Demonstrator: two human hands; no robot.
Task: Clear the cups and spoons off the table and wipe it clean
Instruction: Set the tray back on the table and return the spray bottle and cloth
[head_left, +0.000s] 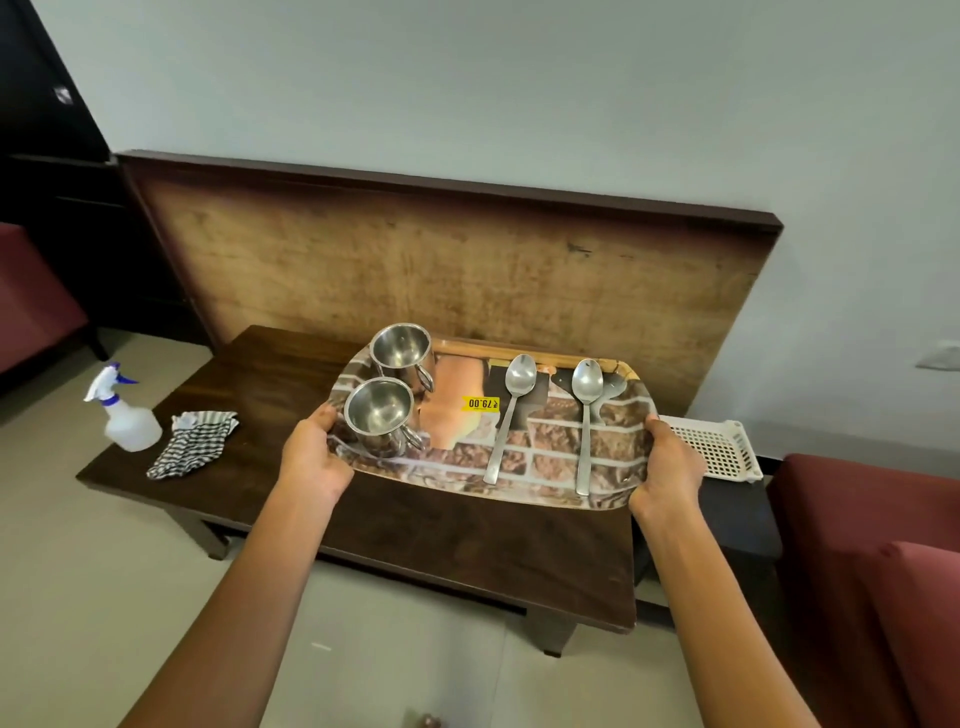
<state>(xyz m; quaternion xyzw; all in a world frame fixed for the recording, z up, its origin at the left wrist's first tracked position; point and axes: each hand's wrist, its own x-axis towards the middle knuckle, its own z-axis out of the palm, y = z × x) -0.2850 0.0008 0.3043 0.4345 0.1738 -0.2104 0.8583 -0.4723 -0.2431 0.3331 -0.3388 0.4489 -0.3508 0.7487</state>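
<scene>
Leaning brown wooden board (441, 270): stands against the wall just behind the table and closes off the far side.

Low dark wooden table (415, 551): near edge faces the person, with bare floor in front of it. That is the open way out.

Maroon upholstered seat (883, 545): near the table's right end, so there is little swing room there.

Rectangular brick-print serving tray (524, 460): over the right half of the table. It looks lifted, but I cannot confirm it is clear of the top.

Left hand (311, 460) grips the tray's left short rim, and right hand (670, 467) grips its right rim. Both have fingers curled under.

White perforated plastic basket (719, 452): just beyond the right hand.

White spray bottle with blue trigger (124, 415) and crumpled black-and-white striped cloth (195, 447): on the table's left end, well apart from the tray.

Two handled steel cups (378, 410) stand upright on the tray's left end. Two steel spoons (511, 410) lie loose on its right part, bowls toward the wall.

Step, as judged: carry the loaded tray away.
- Keep it level, since the spoons can slide and the cups make the left end heavier.
- Lift straight up, then draw back toward the body.
- Keep clear of the board and basket.
- Wiping not yet begun.
</scene>
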